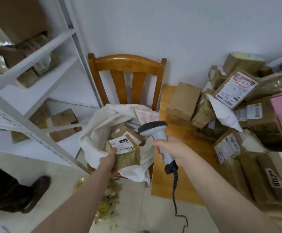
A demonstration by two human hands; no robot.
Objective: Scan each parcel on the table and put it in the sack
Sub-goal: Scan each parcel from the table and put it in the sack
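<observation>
Parcel (125, 152) with a white label reading "OTO" hangs over the open white sack (101, 132) on the wooden chair (126, 76), left hand (109, 161) fingers clamped on it. Right hand (174, 152) fingers wrap the barcode scanner (155, 133) handle. A table (184, 165) box (278, 180) reads "2206".

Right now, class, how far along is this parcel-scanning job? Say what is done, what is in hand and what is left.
Done: at least one labelled parcel already lies inside the white sack on the chair. In hand: the left hand holds a taped parcel over the sack's mouth, while the right hand grips the scanner. Left: a large heap of parcels covers the table, so most work remains.
</observation>
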